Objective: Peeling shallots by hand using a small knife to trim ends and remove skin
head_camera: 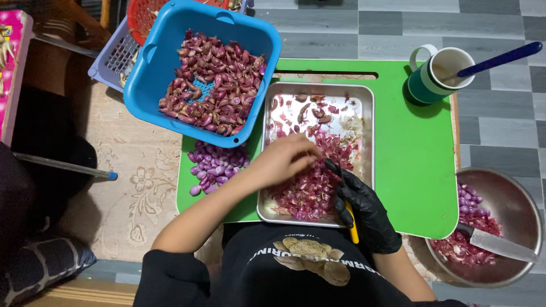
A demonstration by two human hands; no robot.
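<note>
Reaching across the shallow rectangular metal tray (364, 96), the bare left hand (282, 161) has its fingers curled together over the heap of red-purple shallot skins (310, 190) that fills the tray's near half; whether they pinch a shallot I cannot tell. The right hand (364, 211), in a black glove, rests at the tray's near right corner with its fingers closed around a small yellow-handled knife (351, 223), the dark blade pointing up toward the left hand.

The tray lies on a bright green rectangular surface (415, 165). Just left of the tray, a small pile of peeled pale purple shallots (216, 166) sits on the green. Above that pile, a blue square plastic basket (165, 62) holds unpeeled dark red shallots (213, 79). At the far right corner stands a green-and-white mug (438, 77) with a dark blue-handled spoon (500, 59) in it. Beside the surface, lower right, a round steel bowl (512, 199) holds more skins and a broad knife (500, 245).
</note>
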